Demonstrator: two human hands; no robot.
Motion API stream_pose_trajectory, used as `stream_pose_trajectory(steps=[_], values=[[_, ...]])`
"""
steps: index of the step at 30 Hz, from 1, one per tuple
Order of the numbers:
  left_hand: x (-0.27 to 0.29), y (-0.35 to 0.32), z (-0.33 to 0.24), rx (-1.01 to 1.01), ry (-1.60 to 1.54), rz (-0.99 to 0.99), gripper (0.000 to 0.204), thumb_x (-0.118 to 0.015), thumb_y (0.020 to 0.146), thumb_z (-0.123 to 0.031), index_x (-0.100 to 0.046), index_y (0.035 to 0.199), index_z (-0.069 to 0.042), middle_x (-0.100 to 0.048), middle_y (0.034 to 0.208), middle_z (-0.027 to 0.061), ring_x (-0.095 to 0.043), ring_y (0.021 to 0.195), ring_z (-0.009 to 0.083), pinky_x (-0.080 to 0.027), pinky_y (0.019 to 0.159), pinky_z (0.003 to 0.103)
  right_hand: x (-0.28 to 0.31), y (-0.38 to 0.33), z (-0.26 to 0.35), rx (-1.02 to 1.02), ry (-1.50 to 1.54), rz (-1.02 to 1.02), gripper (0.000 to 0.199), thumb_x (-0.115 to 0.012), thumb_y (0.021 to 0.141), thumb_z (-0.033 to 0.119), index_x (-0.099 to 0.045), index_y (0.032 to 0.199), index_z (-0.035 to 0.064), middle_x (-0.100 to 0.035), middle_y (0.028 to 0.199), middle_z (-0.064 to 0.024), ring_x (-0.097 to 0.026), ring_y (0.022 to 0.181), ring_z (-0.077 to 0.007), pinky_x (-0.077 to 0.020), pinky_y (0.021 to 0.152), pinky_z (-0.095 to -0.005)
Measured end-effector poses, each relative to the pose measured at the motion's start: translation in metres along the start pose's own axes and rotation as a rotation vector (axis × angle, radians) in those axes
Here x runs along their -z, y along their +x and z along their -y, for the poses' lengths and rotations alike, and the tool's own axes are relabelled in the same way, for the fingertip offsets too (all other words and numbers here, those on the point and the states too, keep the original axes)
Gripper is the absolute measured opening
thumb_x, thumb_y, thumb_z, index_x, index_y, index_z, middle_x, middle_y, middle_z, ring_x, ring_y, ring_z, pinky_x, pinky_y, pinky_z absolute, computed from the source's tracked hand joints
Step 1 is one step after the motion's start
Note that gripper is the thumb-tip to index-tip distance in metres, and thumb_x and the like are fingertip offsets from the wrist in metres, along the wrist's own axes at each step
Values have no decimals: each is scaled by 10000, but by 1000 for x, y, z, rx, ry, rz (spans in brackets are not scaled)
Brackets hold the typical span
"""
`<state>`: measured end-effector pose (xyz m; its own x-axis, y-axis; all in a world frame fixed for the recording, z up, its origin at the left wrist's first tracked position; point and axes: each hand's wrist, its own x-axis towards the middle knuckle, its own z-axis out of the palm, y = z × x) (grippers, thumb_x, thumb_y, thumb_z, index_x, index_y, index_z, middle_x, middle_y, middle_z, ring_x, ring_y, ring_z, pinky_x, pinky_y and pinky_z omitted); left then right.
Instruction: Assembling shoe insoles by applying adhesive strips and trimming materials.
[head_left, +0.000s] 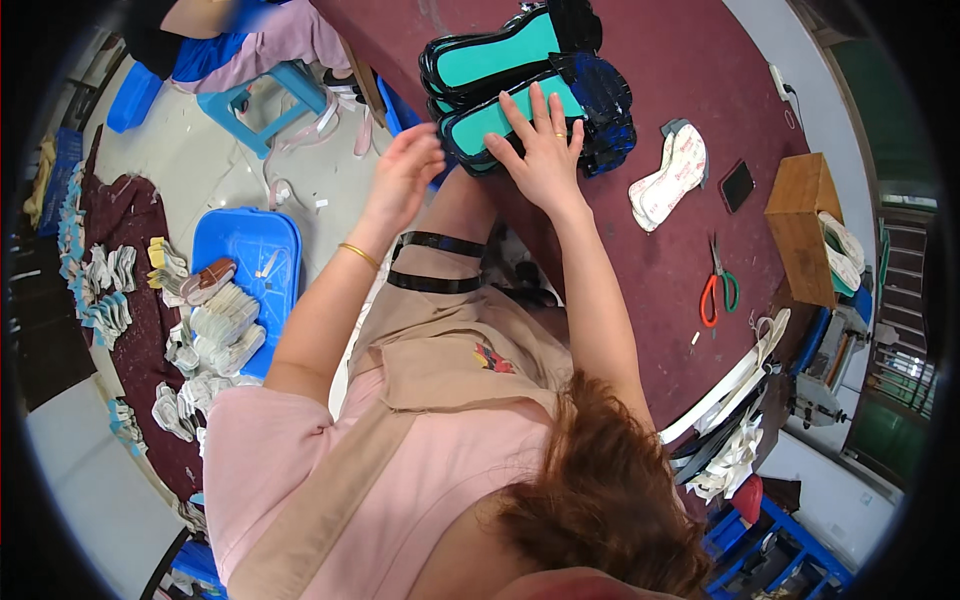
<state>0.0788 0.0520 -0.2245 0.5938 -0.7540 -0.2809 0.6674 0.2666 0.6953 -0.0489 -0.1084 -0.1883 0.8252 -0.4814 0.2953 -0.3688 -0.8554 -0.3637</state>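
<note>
My right hand (pixel 548 160) lies flat with spread fingers on a sole-shaped piece (pixel 470 133) that is teal in the middle and black and glossy around its edge. A second teal and black sole-shaped piece (pixel 500 58) lies just beyond it. Both seem to rest on further black-edged layers, and their right ends are covered in shiny black. Close to the left end of the nearer piece is my left hand (pixel 405 175), its fingers bent and smeared by motion. Whether it touches the piece or pinches anything is hidden.
On the dark red table (pixel 640 300) lie white sole-shaped pieces (pixel 670 180), a phone (pixel 737 187) and red-and-green-handled scissors (pixel 716 285). A wooden box (pixel 800 230) stands at the right. Leftward are a blue bin (pixel 285 240), piled insoles (pixel 225 315), and a person by a teal stool (pixel 235 120).
</note>
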Motion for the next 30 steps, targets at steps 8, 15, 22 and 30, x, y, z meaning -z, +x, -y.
stream_pose_trajectory(steps=[8,15,22,30], values=[[151,-53,54,338,1171,269,505,-532,691,-75,-532,1193,-18,-589,1134,172,-525,1121,257,-382,976,358,24,9,6,6,103,-45,558,-578,823,470,-489,1304,201,-391,1383,-153,-339,1293,-319,-170,1032,-545],[-4,-65,-46,-489,1665,644,138,-680,775,-239,-664,845,-121,-633,843,31,-546,878,190,-353,901,385,26,-65,82,210,573,-75,480,-642,789,113,-493,1237,25,-606,1007,-177,-580,913,-361,-444,816,-373],[-78,-36,-79,202,1022,829,219,-694,807,-254,-649,870,-49,-567,621,-38,-440,521,7,-325,446,184,169,-191,26,-725,387,-395,96,-701,747,60,-667,827,19,-608,730,-16,-523,636,-87,-438,592,-244],[-37,29,-115,280,326,825,242,-557,798,-55,-525,1012,54,-565,643,56,-488,480,53,-391,436,195,352,-484,39,-1025,-354,-1080,367,-719,790,294,-619,911,-37,-631,777,-132,-539,605,-236,-477,590,-347]])
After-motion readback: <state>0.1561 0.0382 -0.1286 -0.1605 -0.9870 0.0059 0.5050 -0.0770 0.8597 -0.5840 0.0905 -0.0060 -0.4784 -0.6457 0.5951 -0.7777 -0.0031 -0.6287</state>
